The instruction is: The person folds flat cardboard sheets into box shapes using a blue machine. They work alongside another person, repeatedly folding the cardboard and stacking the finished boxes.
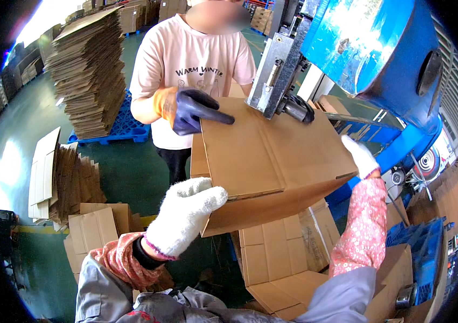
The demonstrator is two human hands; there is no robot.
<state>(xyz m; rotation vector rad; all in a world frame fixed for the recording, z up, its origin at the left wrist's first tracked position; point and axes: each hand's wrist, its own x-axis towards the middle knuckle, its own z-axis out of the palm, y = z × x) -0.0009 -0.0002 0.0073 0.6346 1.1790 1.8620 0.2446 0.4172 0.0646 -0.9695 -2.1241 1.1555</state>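
Note:
A brown cardboard box (245,156) lies tilted in front of me, its broad panel facing up. My left hand (177,215), in a white knit glove, grips its near left corner, thumb along the top edge. At the box's right end, my right hand (361,155), also in a white glove, holds the edge; its palm side is hidden. The metal head (280,75) of a blue machine (369,43) comes down onto the far part of the panel. Across from me, a person's hand (196,110) in a dark purple and orange glove rests on the far left corner.
Behind the box stands a co-worker in a pale pink T-shirt (196,59). A tall stack of flat cardboard (89,70) sits on a blue pallet (116,132) at far left. Below me are opened cartons (274,250). At right lies a blue plastic pallet (425,258).

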